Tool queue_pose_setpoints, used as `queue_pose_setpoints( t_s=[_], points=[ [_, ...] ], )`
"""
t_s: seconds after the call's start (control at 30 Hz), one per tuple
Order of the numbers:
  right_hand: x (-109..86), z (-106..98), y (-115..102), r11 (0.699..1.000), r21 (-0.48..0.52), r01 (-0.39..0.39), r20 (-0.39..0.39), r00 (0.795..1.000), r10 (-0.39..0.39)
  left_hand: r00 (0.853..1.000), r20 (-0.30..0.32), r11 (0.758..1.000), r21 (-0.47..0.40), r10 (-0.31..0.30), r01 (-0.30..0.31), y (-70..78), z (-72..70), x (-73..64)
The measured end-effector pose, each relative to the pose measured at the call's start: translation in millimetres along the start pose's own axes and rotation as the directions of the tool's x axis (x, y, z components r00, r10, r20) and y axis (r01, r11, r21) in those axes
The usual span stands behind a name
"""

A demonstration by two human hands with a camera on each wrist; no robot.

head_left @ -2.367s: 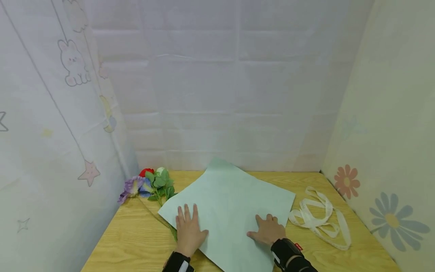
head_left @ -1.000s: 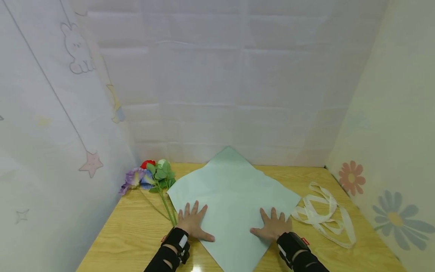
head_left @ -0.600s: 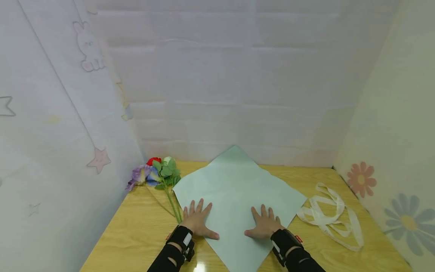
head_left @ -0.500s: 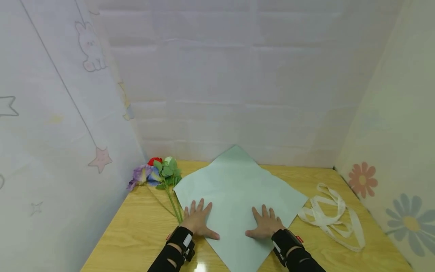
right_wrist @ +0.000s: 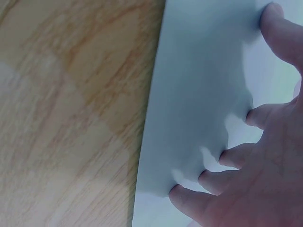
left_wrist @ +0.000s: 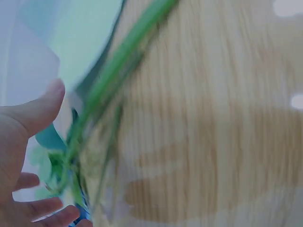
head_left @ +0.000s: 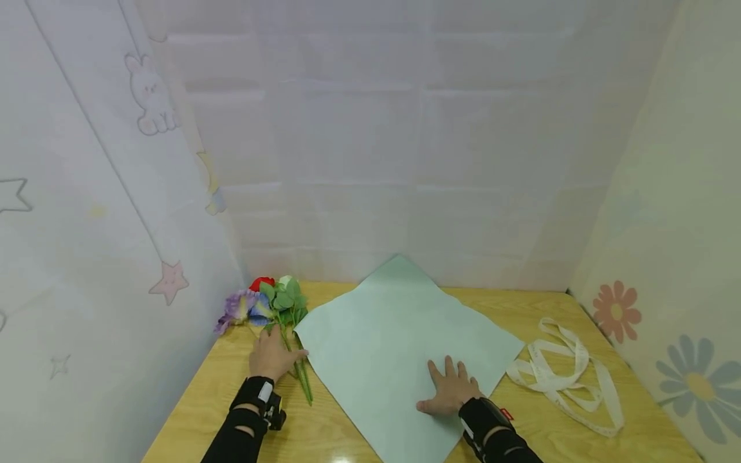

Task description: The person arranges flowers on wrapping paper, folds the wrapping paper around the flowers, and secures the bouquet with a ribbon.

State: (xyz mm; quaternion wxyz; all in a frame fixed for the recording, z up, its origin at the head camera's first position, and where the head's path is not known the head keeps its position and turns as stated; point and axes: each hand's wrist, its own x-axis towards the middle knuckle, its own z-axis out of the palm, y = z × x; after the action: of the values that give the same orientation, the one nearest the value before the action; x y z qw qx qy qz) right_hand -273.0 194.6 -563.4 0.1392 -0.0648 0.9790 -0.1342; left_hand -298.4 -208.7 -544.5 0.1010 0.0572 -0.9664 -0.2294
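A pale green sheet of wrapping paper (head_left: 388, 347) lies on the table with one corner toward the back wall. On its right half rests my right hand (head_left: 450, 388), fingers spread; the right wrist view shows the fingertips (right_wrist: 177, 191) touching the paper close to its edge. My left hand (head_left: 271, 355) is over the stems of a bunch of artificial flowers (head_left: 260, 302) in red, white, purple and blue. In the left wrist view the green stems (left_wrist: 113, 71) pass in front of the left hand, whose thumb and fingers are spread apart around them without closing.
A loose white ribbon (head_left: 556, 379) lies in tangled loops right of the paper. The wooden table (head_left: 341, 424) meets a white cloth backdrop (head_left: 347, 161) behind it. Printed sheets hang at the left and right sides.
My left hand has left the paper's left edge and moved left and away from me to the flower stems. The right hand stays on the paper. The paper now lies a little straighter.
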Motion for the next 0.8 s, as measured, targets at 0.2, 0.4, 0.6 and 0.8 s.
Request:
queue_pose_setpoints(
  t_s=[0.2,0.4,0.6,0.8],
  points=[
    [-2.8,-5,-6,1.0,0.01,-0.022,0.016,1.0,0.022,0.995,0.057,0.997,0.013,-0.08,0.08,-17.1,8.6,7.2],
    [12.8,14,6,1.0,-0.011,-0.015,-0.008,1.0,0.015,0.985,0.094,0.978,-0.138,-0.143,0.155,-15.4,7.7,6.4],
    [15.4,17,11,1.0,0.0,-0.014,-0.002,1.0,0.014,0.969,0.094,0.953,-0.185,-0.226,0.24,-9.8,-0.6,2.6],
    [7.8,13,11,0.999,-0.029,0.017,-0.051,0.999,-0.018,0.958,-0.015,0.927,-0.255,-0.288,0.275,-1.5,-14.5,5.0]
  ],
)
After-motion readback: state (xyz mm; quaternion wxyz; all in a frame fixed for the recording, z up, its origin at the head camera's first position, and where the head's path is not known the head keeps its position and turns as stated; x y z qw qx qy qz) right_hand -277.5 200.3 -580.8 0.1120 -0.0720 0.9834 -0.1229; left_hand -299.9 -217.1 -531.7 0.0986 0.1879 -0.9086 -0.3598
